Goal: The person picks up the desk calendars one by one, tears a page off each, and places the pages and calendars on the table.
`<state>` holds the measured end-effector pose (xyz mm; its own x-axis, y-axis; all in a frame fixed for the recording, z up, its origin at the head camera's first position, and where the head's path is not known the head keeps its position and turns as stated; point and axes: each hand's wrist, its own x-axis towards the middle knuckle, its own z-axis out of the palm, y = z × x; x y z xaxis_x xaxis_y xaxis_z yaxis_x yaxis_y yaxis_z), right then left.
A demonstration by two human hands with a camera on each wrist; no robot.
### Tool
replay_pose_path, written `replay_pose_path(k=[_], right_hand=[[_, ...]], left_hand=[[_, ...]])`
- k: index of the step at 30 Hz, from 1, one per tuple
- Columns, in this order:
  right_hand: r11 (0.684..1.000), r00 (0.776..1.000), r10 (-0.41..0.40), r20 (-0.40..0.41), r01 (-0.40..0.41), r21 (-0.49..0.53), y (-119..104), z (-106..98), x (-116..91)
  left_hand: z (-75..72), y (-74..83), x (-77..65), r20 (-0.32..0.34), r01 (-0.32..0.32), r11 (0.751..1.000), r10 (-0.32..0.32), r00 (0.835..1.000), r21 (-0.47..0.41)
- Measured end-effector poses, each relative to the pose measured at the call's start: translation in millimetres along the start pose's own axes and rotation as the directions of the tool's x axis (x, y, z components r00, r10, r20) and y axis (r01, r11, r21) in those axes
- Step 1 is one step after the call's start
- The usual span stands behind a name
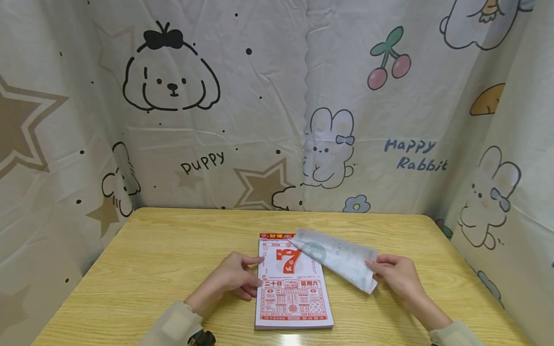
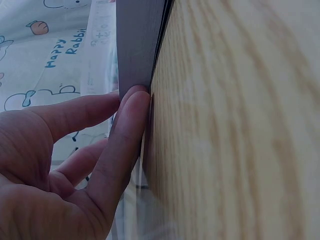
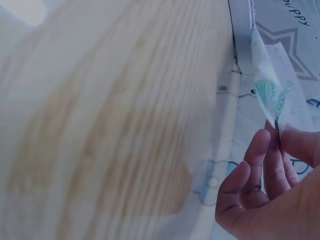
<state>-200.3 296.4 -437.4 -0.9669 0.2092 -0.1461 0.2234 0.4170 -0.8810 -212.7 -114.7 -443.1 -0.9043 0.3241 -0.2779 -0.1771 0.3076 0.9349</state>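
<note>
A tear-off calendar pad lies flat on the table, a large red 7 on its page and a red strip along its top. My left hand touches the pad's left edge with its fingertips. In the left wrist view, the fingers meet the side of the thick pad. A thin calendar sheet, its back side up, slants off the pad's upper right. My right hand pinches the sheet's outer end. The right wrist view shows the folded sheet held at the fingertips.
The wooden table extends around the pad. A patterned cloth with cartoon animals hangs behind it and along both sides. A dark object sits by the left cuff.
</note>
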Motion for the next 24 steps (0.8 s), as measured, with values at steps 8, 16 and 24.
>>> replay_pose_path(k=[8, 16, 24], right_hand=[[1.0, 1.0, 0.008, 0.0, -0.008, 0.014, 1.2, -6.4, -0.8], [1.0, 1.0, 0.015, 0.004, -0.015, 0.008, 2.1, -11.6, -0.4], [1.0, 1.0, 0.023, -0.001, -0.023, 0.013, 2.5, -14.3, -0.8]], left_hand=[[0.6, 1.0, -0.3, 0.003, 0.007, 1.0, -0.007, 1.0, -0.008], [0.3, -0.1, 1.0, -0.005, 0.009, 1.0, -0.009, 1.0, 0.011], [0.5, -0.4, 1.5, -0.009, 0.022, 1.0, -0.022, 1.0, 0.011]])
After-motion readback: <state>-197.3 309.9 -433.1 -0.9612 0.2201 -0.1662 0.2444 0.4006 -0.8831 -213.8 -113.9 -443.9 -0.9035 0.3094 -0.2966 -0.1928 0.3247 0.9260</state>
